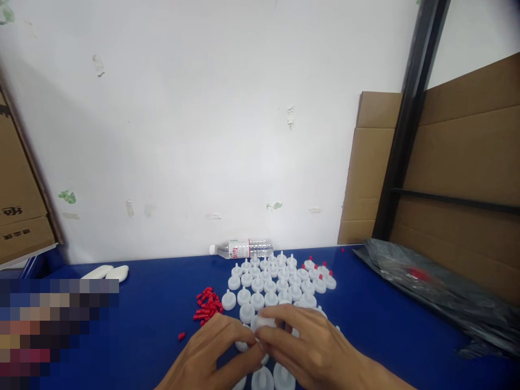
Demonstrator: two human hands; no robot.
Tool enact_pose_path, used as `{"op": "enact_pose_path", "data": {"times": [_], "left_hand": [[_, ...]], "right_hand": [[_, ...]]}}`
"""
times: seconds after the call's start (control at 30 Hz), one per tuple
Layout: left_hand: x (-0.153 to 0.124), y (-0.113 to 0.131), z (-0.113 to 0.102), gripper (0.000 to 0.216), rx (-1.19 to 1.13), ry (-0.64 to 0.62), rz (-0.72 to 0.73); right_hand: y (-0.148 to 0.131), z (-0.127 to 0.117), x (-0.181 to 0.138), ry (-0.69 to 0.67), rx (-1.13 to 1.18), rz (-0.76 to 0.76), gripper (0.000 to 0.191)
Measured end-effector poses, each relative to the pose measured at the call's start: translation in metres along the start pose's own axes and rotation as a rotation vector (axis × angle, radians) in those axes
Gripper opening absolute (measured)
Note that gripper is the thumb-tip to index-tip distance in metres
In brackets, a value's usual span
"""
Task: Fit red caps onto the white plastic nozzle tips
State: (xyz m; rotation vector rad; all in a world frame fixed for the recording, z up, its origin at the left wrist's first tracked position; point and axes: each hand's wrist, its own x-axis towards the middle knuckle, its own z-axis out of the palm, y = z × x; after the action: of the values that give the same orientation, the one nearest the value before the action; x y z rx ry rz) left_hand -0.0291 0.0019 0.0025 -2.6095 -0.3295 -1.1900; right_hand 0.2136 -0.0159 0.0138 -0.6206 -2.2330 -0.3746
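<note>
Both my hands meet low in the middle of the blue table (pixel 385 319). My left hand (pixel 211 352) and my right hand (pixel 309 341) are closed, fingertips pinched together on one white plastic cap (pixel 263 323) held just above the table. Beyond them stand several white caps (pixel 270 284) in rows; a few at the far right carry red tips (pixel 319 277). A heap of small red plugs (pixel 208 306) lies left of the caps, close to my left hand, and one stray red plug (pixel 181 336) lies apart. More white caps (pixel 273 378) sit under my wrists.
A clear water bottle (pixel 244 248) lies on its side by the white wall. Two white oblong pieces (pixel 108 272) rest at far left. A dark plastic bag (pixel 442 290) covers the right side. Cardboard sheets (pixel 459 168) and a black post (pixel 410 119) stand at right; cardboard boxes (pixel 20 206) at left.
</note>
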Motion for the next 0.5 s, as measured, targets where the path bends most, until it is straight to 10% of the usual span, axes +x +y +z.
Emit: {"op": "enact_pose_path", "data": {"times": [0.5], "left_hand": [[0.0011,0.0031,0.0022,0.026,0.011,-0.014,-0.013]], "right_hand": [[0.0018,0.0041,-0.0026,-0.007,0.005,-0.01,0.018]]}}
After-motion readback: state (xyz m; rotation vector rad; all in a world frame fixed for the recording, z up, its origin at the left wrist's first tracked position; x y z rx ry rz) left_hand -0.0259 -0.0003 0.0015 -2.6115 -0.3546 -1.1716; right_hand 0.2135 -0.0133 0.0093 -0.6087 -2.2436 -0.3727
